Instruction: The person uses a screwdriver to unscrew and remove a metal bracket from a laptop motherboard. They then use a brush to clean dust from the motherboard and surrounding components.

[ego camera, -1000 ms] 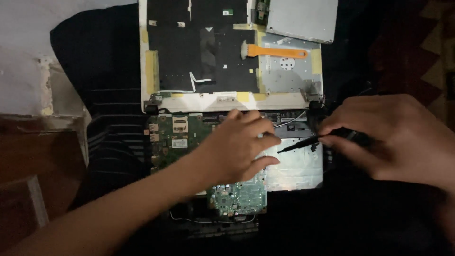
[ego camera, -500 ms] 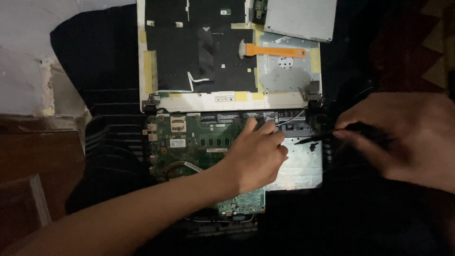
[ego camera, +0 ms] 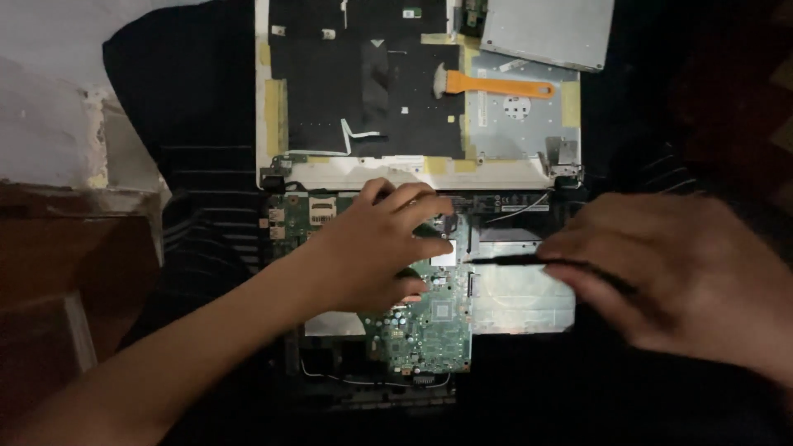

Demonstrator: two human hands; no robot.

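An opened laptop lies on dark cloth, its green motherboard exposed. My left hand rests flat on the board's upper middle, fingers spread toward the right and holding nothing. My right hand comes in from the right, shut on a thin black screwdriver. The tool lies almost level, with its tip near the board's edge, just right of my left fingertips. A silver metal plate sits under the tool.
The laptop's detached cover lies above, covered in black film and yellow tape. An orange pry tool rests on it. A silver drive sits at the top right. A brown wooden surface is at the left.
My left hand has drawn back to the left over the board. My right hand has dropped lower and come leftward, bringing the screwdriver level along the silver plate's top edge.
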